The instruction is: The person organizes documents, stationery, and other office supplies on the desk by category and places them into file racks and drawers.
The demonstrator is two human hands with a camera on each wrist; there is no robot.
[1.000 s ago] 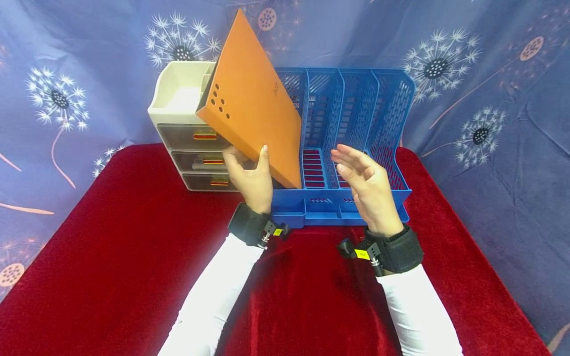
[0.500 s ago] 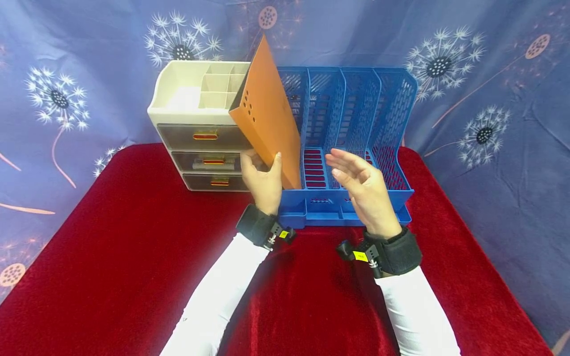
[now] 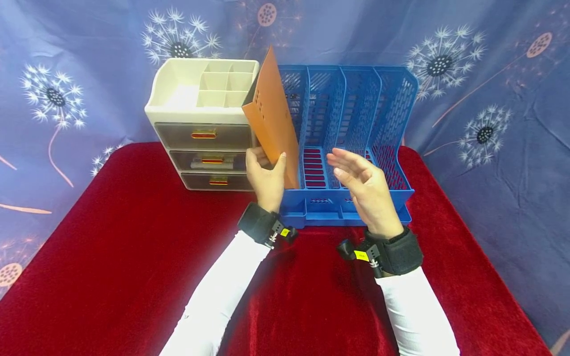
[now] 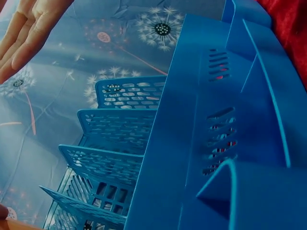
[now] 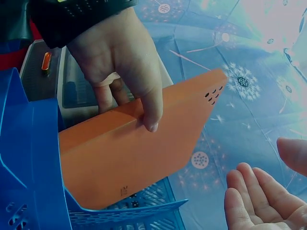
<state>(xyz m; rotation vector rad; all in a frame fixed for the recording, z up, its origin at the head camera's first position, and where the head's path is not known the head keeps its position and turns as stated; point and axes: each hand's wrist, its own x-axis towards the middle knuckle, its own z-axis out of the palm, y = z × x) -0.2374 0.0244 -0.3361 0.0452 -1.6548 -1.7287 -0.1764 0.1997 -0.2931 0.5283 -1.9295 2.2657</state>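
An orange folder [image 3: 272, 118] with a flat spine and a cluster of small holes at one end stands tilted in the leftmost slot of a blue file rack [image 3: 336, 197]. My left hand [image 3: 266, 180] pinches its spine, the thumb on the right face and the fingers on the left. In the right wrist view the left thumb lies flat on the folder [image 5: 127, 160], whose lower end is inside the rack. My right hand [image 3: 368, 190] holds nothing and hovers before the rack's middle dividers, palm turned left, fingers loosely extended.
A cream drawer organizer [image 3: 200, 117] stands left of the rack, close to the folder. Perforated dividers [image 3: 340, 109] separate the rack's slots, and low compartments [image 3: 322, 213] run along its front. Red cloth [image 3: 133, 257] covers the table; a patterned blue curtain [image 3: 481, 163] hangs behind.
My left hand has moved right with the folder, whose raised end has come down and right into a steeper stance, uncovering the organizer's top. My right hand has barely moved.
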